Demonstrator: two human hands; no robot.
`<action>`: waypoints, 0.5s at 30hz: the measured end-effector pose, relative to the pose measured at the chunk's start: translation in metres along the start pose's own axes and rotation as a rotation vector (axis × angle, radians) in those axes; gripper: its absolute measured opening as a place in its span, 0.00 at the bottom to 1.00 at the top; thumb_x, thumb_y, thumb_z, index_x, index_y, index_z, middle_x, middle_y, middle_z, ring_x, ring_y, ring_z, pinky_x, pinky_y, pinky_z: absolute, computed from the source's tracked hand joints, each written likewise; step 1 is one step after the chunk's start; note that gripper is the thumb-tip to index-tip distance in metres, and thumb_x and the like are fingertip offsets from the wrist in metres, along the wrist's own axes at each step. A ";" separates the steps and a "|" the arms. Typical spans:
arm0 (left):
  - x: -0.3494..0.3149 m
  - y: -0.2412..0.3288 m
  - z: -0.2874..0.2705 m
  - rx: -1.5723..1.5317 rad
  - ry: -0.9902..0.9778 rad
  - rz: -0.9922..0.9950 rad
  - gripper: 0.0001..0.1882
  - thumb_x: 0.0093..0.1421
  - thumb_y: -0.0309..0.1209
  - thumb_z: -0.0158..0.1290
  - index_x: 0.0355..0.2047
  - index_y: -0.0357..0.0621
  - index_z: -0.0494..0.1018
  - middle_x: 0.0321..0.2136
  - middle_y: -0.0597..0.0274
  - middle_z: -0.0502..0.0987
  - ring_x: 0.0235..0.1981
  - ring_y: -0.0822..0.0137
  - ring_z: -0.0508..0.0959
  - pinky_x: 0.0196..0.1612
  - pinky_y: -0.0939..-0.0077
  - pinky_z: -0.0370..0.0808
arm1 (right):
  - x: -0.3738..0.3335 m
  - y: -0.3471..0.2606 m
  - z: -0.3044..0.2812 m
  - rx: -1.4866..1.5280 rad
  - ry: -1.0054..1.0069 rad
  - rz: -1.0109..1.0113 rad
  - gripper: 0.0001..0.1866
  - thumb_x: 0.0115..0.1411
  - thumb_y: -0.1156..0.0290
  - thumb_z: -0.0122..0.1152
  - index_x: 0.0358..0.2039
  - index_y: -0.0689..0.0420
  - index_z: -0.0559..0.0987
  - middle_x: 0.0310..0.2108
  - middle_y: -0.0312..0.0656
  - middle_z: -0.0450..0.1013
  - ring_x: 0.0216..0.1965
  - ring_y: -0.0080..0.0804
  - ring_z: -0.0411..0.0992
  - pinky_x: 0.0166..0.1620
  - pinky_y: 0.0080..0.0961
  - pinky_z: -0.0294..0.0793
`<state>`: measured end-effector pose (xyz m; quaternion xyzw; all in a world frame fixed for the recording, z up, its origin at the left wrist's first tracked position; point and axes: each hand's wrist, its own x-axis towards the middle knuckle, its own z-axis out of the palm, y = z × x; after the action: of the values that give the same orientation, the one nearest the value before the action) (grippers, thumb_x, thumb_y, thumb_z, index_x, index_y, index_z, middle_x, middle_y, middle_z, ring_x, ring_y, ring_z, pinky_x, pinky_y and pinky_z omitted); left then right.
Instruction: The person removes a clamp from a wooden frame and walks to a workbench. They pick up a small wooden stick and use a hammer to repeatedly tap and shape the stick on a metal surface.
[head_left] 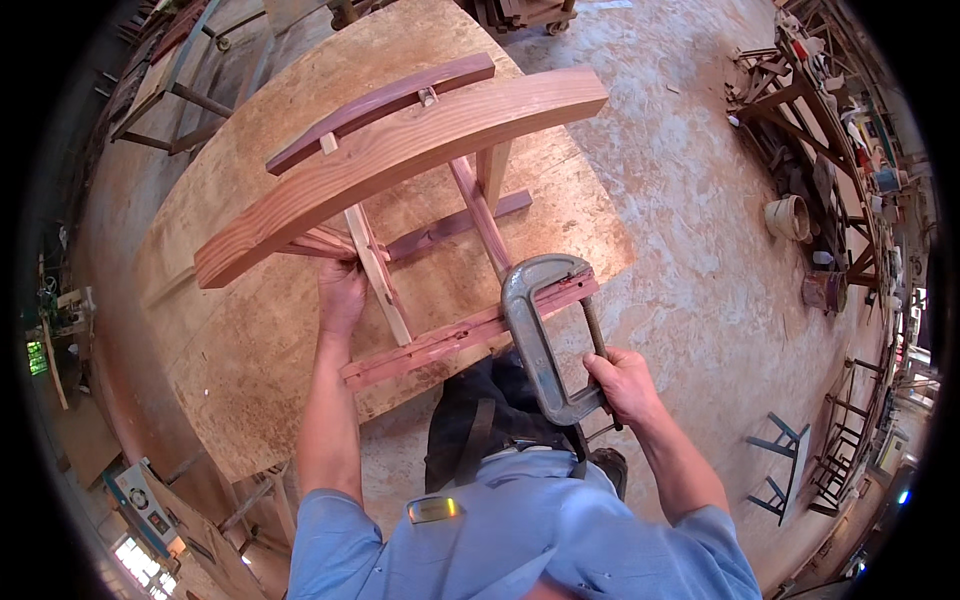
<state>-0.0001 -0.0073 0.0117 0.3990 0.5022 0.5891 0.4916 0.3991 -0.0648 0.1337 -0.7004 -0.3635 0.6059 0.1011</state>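
A partly joined wooden frame (pixel 400 165) stands tilted on the work table, its long curved beam uppermost and a thinner curved piece behind it. Slats run from the beam down to a reddish rail (pixel 430 345) at the table's near edge. My left hand (pixel 342 290) is closed on a reddish piece of the frame below the beam's left half; its fingers are partly hidden by the wood. A large grey C-clamp (pixel 535 345) straddles the rail near its right end. My right hand (pixel 622 383) grips the clamp at the lower part of its screw.
The frame rests on a broad plywood-topped table (pixel 240 370). Timber and a loaded rack (pixel 800 120) line the right side, with a pale bucket (pixel 787 218) beside it. A small blue-grey bench (pixel 785 465) stands at lower right. A metal-framed stand (pixel 180 110) is at far left.
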 end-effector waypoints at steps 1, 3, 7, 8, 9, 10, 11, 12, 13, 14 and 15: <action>0.000 0.000 0.000 0.015 -0.003 0.005 0.15 0.61 0.17 0.51 0.49 0.37 0.70 0.45 0.60 0.75 0.45 0.69 0.77 0.49 0.74 0.76 | -0.001 -0.001 0.000 0.001 -0.002 0.006 0.20 0.62 0.58 0.57 0.20 0.60 0.73 0.13 0.33 0.65 0.12 0.19 0.61 0.14 0.22 0.58; 0.000 0.001 0.000 0.045 -0.006 0.015 0.16 0.61 0.17 0.51 0.49 0.38 0.69 0.45 0.60 0.75 0.44 0.69 0.77 0.48 0.74 0.76 | -0.003 -0.005 0.001 0.003 -0.008 0.018 0.19 0.62 0.58 0.57 0.20 0.60 0.73 0.13 0.33 0.65 0.12 0.19 0.61 0.14 0.22 0.58; 0.002 0.001 -0.002 0.062 -0.046 0.066 0.16 0.60 0.17 0.52 0.49 0.38 0.70 0.45 0.60 0.75 0.44 0.69 0.77 0.48 0.74 0.77 | -0.005 -0.007 0.002 -0.008 -0.001 0.010 0.19 0.62 0.59 0.57 0.21 0.60 0.73 0.13 0.32 0.64 0.12 0.19 0.60 0.15 0.22 0.58; 0.003 0.001 -0.002 0.076 -0.052 0.077 0.16 0.60 0.17 0.52 0.49 0.38 0.70 0.45 0.60 0.75 0.43 0.69 0.78 0.47 0.73 0.77 | -0.006 -0.008 0.002 -0.011 0.004 0.010 0.19 0.62 0.59 0.57 0.21 0.60 0.73 0.13 0.32 0.64 0.12 0.18 0.60 0.15 0.22 0.58; 0.003 0.001 -0.003 0.091 -0.056 0.090 0.16 0.60 0.17 0.52 0.49 0.39 0.70 0.45 0.60 0.75 0.43 0.68 0.78 0.47 0.73 0.77 | -0.007 -0.010 0.001 -0.015 0.008 0.008 0.19 0.62 0.59 0.57 0.21 0.60 0.73 0.13 0.32 0.64 0.12 0.18 0.60 0.15 0.22 0.59; 0.003 0.001 -0.002 0.055 -0.044 0.080 0.16 0.60 0.17 0.53 0.48 0.38 0.70 0.44 0.59 0.75 0.42 0.68 0.78 0.47 0.72 0.78 | -0.008 -0.011 0.001 -0.020 0.010 0.004 0.19 0.62 0.59 0.57 0.21 0.60 0.73 0.13 0.32 0.64 0.13 0.18 0.61 0.15 0.22 0.59; 0.003 0.000 -0.001 0.019 -0.032 0.070 0.15 0.60 0.17 0.53 0.48 0.37 0.70 0.43 0.59 0.76 0.41 0.67 0.79 0.46 0.72 0.78 | -0.009 -0.013 0.000 -0.025 0.011 0.000 0.19 0.62 0.59 0.57 0.21 0.60 0.73 0.13 0.32 0.64 0.13 0.18 0.61 0.15 0.22 0.59; 0.003 0.000 0.000 -0.018 -0.020 0.061 0.15 0.59 0.18 0.53 0.48 0.37 0.70 0.41 0.59 0.77 0.41 0.66 0.79 0.45 0.71 0.78 | -0.010 -0.013 -0.001 -0.030 0.013 -0.004 0.19 0.62 0.59 0.57 0.21 0.60 0.73 0.13 0.32 0.64 0.13 0.18 0.61 0.15 0.22 0.59; 0.004 -0.002 -0.002 0.008 -0.016 0.057 0.15 0.60 0.18 0.53 0.47 0.36 0.70 0.39 0.58 0.77 0.40 0.66 0.79 0.45 0.71 0.79 | -0.010 -0.013 -0.002 -0.028 0.014 -0.009 0.19 0.62 0.59 0.57 0.21 0.60 0.73 0.13 0.32 0.64 0.13 0.18 0.61 0.15 0.22 0.59; 0.004 -0.005 -0.005 0.034 -0.013 0.053 0.14 0.60 0.18 0.53 0.47 0.35 0.70 0.37 0.57 0.78 0.39 0.65 0.80 0.44 0.71 0.79 | -0.009 -0.011 -0.002 -0.025 0.014 -0.015 0.19 0.62 0.59 0.58 0.21 0.60 0.73 0.14 0.32 0.64 0.13 0.18 0.61 0.15 0.22 0.59; 0.005 -0.003 -0.004 0.061 -0.010 0.047 0.14 0.60 0.18 0.53 0.46 0.34 0.70 0.35 0.57 0.79 0.38 0.64 0.80 0.43 0.71 0.79 | -0.008 -0.010 -0.002 -0.022 0.014 -0.019 0.19 0.62 0.59 0.58 0.21 0.60 0.73 0.14 0.32 0.64 0.13 0.18 0.61 0.15 0.22 0.59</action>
<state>-0.0044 -0.0032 0.0080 0.4283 0.5079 0.5831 0.4676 0.3974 -0.0620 0.1462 -0.7022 -0.3760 0.5960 0.1016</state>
